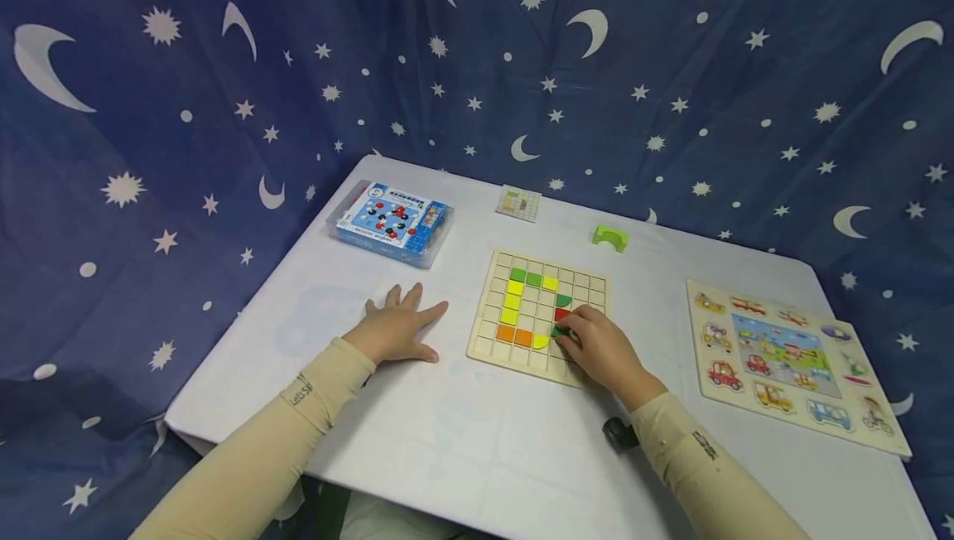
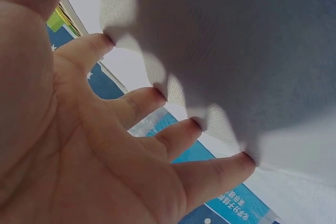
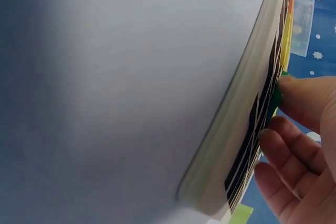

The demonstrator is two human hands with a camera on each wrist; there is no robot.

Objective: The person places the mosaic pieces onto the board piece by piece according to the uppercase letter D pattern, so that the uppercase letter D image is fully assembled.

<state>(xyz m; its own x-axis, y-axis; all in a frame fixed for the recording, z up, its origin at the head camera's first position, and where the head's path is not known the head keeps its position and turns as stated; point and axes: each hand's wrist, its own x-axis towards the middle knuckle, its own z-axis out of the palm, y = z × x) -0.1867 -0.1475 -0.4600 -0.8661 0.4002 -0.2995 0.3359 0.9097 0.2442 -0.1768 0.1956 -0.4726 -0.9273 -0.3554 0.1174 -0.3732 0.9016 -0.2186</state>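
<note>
A wooden grid board (image 1: pixel 514 362) lies on the white table. My right hand (image 1: pixel 605 351) is over its right side, pinching a small dark green piece (image 1: pixel 556 331) between thumb and fingers at the board's surface; the piece is mostly hidden. Just above it are a red square (image 1: pixel 562 315) and a green rounded piece (image 1: pixel 564 301). Green squares (image 1: pixel 533 279), yellow squares (image 1: pixel 511 301), orange squares (image 1: pixel 524 338) and a yellow rounded piece (image 1: pixel 540 342) fill other cells. Left of the board, my left hand (image 1: pixel 397 331) rests on the tablecloth with its fingers spread, holding nothing.
A clear case with a molecule-model label (image 1: pixel 391 221) stands at the back left. Behind the board lie a pattern card (image 1: pixel 519 203) and a light green arch block (image 1: pixel 611 238). A vehicle picture puzzle (image 1: pixel 790 366) is at the right. A dark object (image 1: pixel 619 434) sits by my right wrist.
</note>
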